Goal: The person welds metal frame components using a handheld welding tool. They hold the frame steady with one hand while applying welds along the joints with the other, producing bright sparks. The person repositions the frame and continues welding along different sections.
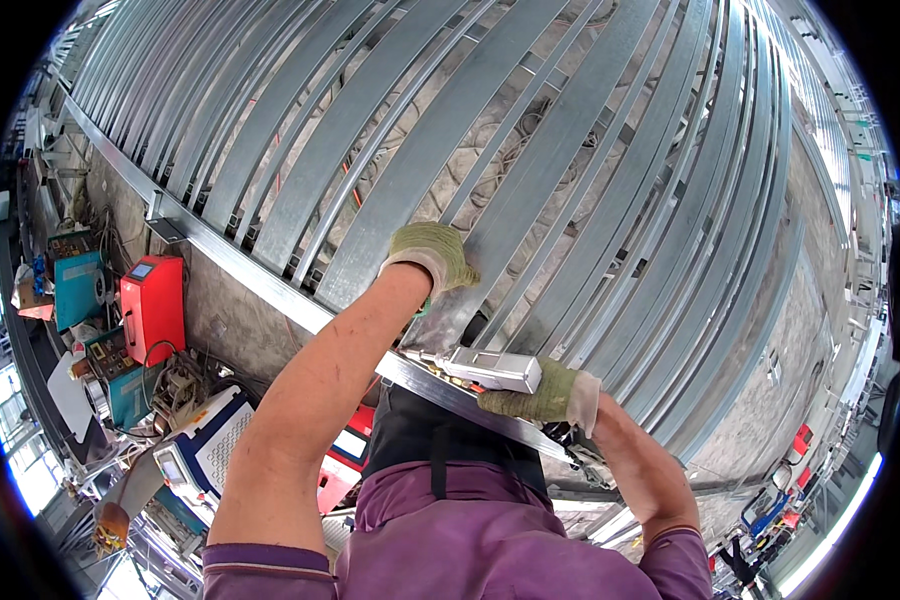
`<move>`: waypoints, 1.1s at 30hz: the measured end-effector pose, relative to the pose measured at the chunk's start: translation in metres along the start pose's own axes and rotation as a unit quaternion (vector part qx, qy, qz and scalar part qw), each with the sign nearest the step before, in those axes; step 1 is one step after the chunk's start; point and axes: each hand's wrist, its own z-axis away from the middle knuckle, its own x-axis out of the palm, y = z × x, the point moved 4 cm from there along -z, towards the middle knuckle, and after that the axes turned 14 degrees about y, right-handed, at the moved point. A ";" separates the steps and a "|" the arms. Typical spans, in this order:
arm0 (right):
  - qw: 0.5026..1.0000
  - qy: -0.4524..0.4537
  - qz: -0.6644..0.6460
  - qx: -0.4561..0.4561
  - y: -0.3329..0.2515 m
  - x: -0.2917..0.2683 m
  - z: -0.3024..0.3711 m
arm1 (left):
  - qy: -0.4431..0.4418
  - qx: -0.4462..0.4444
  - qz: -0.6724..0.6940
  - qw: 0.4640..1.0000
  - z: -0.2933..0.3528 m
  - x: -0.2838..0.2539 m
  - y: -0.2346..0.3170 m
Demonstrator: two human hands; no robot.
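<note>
A silver, boxy hand-held welding gun (pixel 495 370) lies along the frame's near edge, its thin nozzle pointing left. My right hand (pixel 535 395), in a greenish work glove, is closed around its body. My left hand (pixel 432 255), gloved alike, rests on the grey metal bars left of and beyond the nozzle. Its fingers curl down over a narrow bar (pixel 460 200) between two wide slats, and the fingertips are partly hidden. The wide slat (pixel 450 318) beside my left hand ends at a shiny edge rail (pixel 445 388), close to the nozzle tip.
Many parallel metal slats (pixel 410 180) spread ahead, with cables on the concrete floor below. At the left stand a red machine (pixel 153 310), teal control boxes (pixel 77 285) and a white-and-blue unit with a keypad (pixel 220 440). Red and blue equipment (pixel 765 510) sits at the far right.
</note>
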 end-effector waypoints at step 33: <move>0.997 -0.007 0.046 0.057 -0.003 -0.001 0.007 | -0.009 -0.001 0.005 1.000 0.000 -0.003 -0.002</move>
